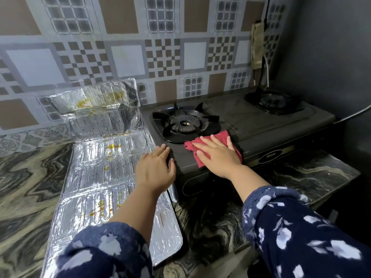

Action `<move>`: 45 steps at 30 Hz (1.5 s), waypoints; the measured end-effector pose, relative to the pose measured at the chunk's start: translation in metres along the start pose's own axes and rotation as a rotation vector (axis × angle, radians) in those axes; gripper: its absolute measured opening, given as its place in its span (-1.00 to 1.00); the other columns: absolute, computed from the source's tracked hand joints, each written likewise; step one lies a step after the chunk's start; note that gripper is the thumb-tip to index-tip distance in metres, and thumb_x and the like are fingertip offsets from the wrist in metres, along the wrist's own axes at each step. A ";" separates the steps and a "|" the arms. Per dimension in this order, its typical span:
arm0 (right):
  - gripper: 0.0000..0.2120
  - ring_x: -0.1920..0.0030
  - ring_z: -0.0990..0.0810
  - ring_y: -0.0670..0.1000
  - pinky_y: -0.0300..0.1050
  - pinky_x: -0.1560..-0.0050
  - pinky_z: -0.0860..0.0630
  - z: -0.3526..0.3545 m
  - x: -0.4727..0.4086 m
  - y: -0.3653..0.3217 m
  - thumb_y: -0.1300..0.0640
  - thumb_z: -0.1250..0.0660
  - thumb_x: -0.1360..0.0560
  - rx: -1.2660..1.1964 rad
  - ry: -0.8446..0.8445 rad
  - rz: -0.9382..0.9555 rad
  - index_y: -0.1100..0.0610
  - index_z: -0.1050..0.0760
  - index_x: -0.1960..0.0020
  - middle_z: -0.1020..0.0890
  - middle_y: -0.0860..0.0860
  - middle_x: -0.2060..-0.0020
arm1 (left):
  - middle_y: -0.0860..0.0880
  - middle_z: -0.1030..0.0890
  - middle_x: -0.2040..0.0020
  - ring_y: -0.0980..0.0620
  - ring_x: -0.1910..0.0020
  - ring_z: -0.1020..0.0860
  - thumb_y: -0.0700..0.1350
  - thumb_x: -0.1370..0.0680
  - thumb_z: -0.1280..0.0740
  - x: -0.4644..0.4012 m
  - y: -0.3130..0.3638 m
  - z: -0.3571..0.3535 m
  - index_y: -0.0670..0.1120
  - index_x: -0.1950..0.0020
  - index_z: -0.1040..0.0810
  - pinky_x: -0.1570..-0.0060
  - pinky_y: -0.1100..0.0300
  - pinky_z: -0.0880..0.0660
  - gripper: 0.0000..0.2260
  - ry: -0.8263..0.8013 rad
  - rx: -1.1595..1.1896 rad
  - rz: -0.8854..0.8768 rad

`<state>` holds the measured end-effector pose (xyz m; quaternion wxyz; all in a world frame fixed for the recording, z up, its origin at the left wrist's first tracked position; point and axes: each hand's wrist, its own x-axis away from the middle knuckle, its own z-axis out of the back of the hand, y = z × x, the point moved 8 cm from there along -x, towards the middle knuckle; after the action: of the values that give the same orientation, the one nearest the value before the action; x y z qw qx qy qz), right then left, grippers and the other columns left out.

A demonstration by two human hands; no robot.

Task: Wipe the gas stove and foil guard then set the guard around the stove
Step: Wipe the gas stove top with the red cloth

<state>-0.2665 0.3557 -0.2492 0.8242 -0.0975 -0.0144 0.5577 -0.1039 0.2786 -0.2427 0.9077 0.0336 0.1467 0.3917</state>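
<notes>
Centre of frame: my right hand [217,155] lies flat, fingers spread, pressing a red cloth [202,146] onto the front left top of the dark two-burner gas stove [267,125]; it pins the cloth under the palm without clenching it. Just left of it, my left hand [155,170] rests open on the stove's front left corner, gripping nothing. Left half of frame: the silver embossed foil guard [100,167] lies unfolded on the marbled countertop [26,187], touching the stove's left side, its far panel leaning against the patterned tiled wall [128,27]. Yellow stains [112,146] dot the foil.
</notes>
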 end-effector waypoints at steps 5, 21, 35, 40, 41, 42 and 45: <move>-0.52 -0.56 0.12 0.08 0.30 -0.46 0.32 -0.002 -0.009 0.023 -0.18 0.15 -0.61 0.043 -0.047 -0.140 -0.21 -0.02 -0.52 -0.01 -0.08 -0.57 | 0.03 -0.27 -0.51 0.05 -0.48 -0.26 0.05 -0.59 -0.05 0.000 0.002 0.002 -0.02 -0.49 -0.28 -0.42 0.15 -0.19 -0.53 -0.003 -0.009 -0.002; -0.51 -0.56 0.17 0.01 0.38 -0.41 0.36 0.024 -0.042 0.173 -0.26 0.14 -0.59 0.022 -0.139 0.012 -0.28 0.02 -0.51 0.07 -0.15 -0.56 | 0.02 -0.57 -0.21 -0.07 -0.17 -0.55 0.06 -0.58 -0.13 -0.050 0.134 -0.024 -0.01 -0.18 -0.54 -0.07 0.05 -0.51 -0.69 0.088 0.000 0.128; -0.58 -0.56 0.14 0.07 0.33 -0.45 0.32 0.022 -0.037 0.152 -0.22 0.08 -0.60 -0.037 -0.158 0.316 -0.33 -0.16 -0.44 0.00 -0.16 -0.56 | 0.01 -0.55 -0.25 -0.10 -0.18 -0.54 -0.10 -0.53 -0.12 -0.079 0.188 -0.040 -0.03 -0.18 -0.53 -0.05 0.01 -0.52 -0.70 0.119 -0.015 0.304; -0.58 -0.56 0.13 0.00 0.28 -0.46 0.34 0.037 -0.045 0.233 -0.26 0.04 -0.58 -0.056 -0.146 0.264 -0.35 -0.19 -0.42 -0.01 -0.18 -0.56 | -0.02 -0.57 -0.21 -0.11 -0.18 -0.55 -0.10 -0.52 -0.13 -0.109 0.235 -0.049 -0.04 -0.16 -0.55 -0.07 0.01 -0.52 -0.71 0.116 0.011 0.234; -0.58 -0.56 0.13 -0.01 0.27 -0.46 0.35 0.039 -0.045 0.250 -0.27 0.05 -0.58 -0.048 -0.133 0.245 -0.35 -0.18 -0.43 0.00 -0.18 -0.56 | -0.02 -0.57 -0.20 -0.11 -0.17 -0.55 -0.09 -0.52 -0.13 -0.114 0.246 -0.053 -0.04 -0.15 -0.55 -0.07 0.02 -0.51 -0.71 0.107 0.012 0.226; -0.58 -0.56 0.13 -0.01 0.26 -0.46 0.35 0.041 -0.044 0.265 -0.28 0.05 -0.58 -0.041 -0.119 0.222 -0.35 -0.17 -0.43 0.00 -0.18 -0.56 | -0.02 -0.57 -0.19 -0.11 -0.16 -0.55 -0.08 -0.52 -0.13 -0.119 0.256 -0.057 -0.04 -0.15 -0.55 -0.06 0.03 -0.51 -0.72 0.099 0.010 0.217; -0.55 -0.56 0.12 -0.03 0.21 -0.48 0.32 0.046 -0.043 0.306 -0.29 0.06 -0.57 -0.031 -0.089 0.157 -0.33 -0.14 -0.45 -0.01 -0.16 -0.56 | -0.03 -0.56 -0.17 -0.13 -0.14 -0.55 -0.05 -0.54 -0.13 -0.131 0.284 -0.070 -0.05 -0.13 -0.54 -0.02 0.02 -0.50 -0.74 0.087 0.007 0.181</move>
<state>-0.5694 0.4323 -0.2542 0.7747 -0.0863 -0.0523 0.6242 -0.4086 0.3767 -0.2281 0.8611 0.0329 0.1840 0.4728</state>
